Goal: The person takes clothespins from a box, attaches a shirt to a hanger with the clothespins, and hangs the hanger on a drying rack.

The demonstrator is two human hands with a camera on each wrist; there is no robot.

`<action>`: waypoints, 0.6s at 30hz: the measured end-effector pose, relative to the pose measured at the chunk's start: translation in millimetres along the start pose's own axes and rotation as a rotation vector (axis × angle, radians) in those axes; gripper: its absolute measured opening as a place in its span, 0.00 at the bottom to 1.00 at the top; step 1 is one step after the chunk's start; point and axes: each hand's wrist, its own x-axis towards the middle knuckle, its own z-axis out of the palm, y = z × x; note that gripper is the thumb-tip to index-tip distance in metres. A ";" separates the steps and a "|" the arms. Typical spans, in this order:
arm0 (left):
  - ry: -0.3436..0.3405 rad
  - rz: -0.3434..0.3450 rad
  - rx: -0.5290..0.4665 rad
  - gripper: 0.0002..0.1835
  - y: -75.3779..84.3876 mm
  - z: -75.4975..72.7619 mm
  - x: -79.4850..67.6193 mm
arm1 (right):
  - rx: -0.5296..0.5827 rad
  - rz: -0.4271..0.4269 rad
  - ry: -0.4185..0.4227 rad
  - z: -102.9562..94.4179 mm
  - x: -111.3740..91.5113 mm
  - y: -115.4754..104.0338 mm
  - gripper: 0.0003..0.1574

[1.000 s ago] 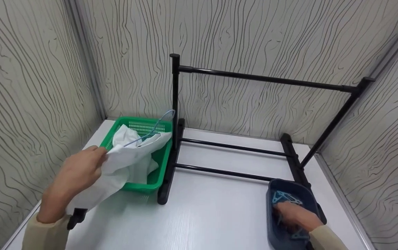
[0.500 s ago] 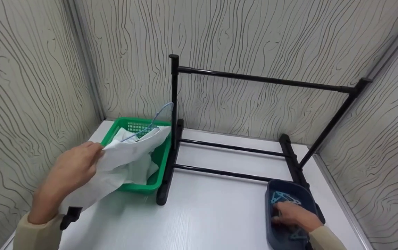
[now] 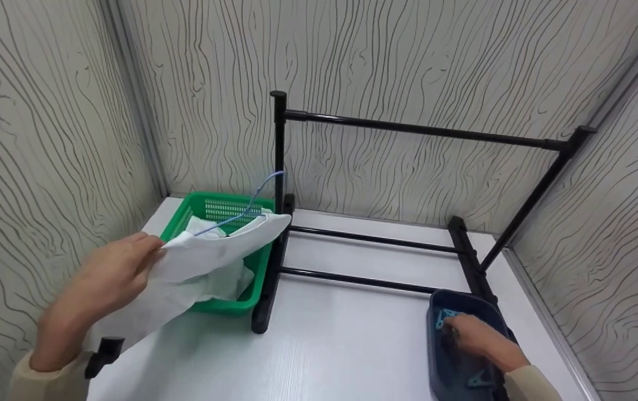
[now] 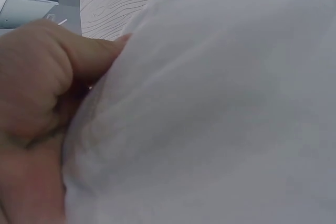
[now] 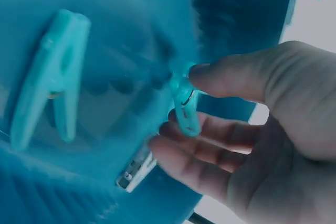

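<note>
My left hand (image 3: 110, 278) pinches the shoulder edge of a white garment (image 3: 196, 262), which hangs over a blue wire hanger (image 3: 221, 224). In the left wrist view the thumb lies along the white cloth's edge. The garment stretches over the near side of a green basket (image 3: 224, 195) holding more white cloth. On the right, my right hand (image 3: 477, 337) reaches into a dark blue bin (image 3: 435, 356). Its thumb and fingers pinch a teal clothespin (image 5: 186, 111). Another teal clothespin (image 5: 63, 77) and a pale clothespin (image 5: 134, 174) lie in the bin.
A black clothes rack (image 3: 419, 128) stands across the middle, with two low bars (image 3: 363, 279) near the white table (image 3: 319, 345). The basket is beside its left foot, and the bin overlaps its right foot. Patterned walls (image 3: 386, 61) enclose the back and sides.
My left hand has drawn left and slightly down with the garment, and the hanger's hook has swung a little. My right hand has shifted slightly up and right within the bin.
</note>
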 end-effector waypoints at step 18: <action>0.020 0.153 -0.212 0.04 23.6 27.4 28.6 | 0.077 -0.009 0.384 -78.6 -3.8 -9.0 0.03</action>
